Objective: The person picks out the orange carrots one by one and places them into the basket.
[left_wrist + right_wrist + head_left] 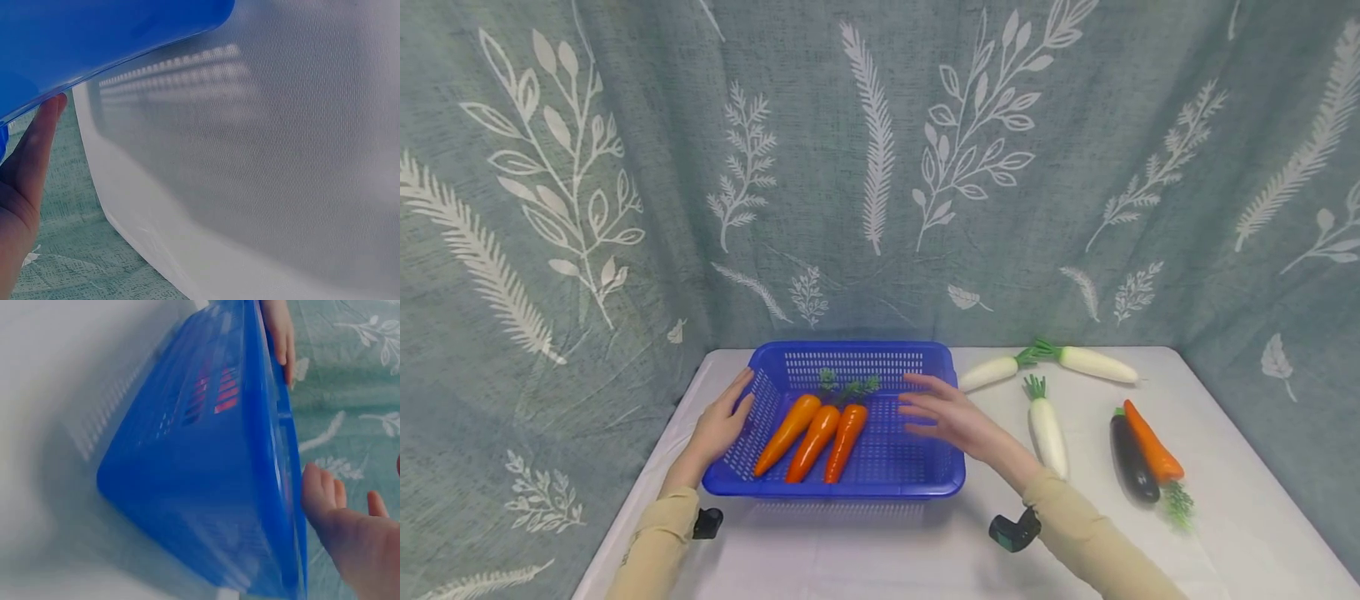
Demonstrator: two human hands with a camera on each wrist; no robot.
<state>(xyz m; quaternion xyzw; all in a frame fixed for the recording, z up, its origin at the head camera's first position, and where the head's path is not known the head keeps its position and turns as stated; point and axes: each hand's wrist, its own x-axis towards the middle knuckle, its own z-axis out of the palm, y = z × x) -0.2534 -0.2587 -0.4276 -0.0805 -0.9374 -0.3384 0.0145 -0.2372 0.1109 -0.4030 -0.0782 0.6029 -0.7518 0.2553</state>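
A blue plastic basket (895,450) with slotted walls stands on the table, and three orange carrots (812,442) with green tops lie in its left half. My left hand (718,429) is at the basket's left side, fingers fairly straight along the rim; in the left wrist view a digit of that hand (31,169) meets the rim's edge. Over the basket's right side I see my right hand (947,417), its fingers spread and nothing held. The right wrist view has the right hand (356,534) beside the basket's rim (265,456); whether they touch I cannot tell.
Right of the basket, three white radishes (1048,433) with green leaves lie on the white table (865,558). Farther right, an eggplant (1133,458) lies against another carrot (1152,446). A patterned green curtain (820,208) hangs behind the table.
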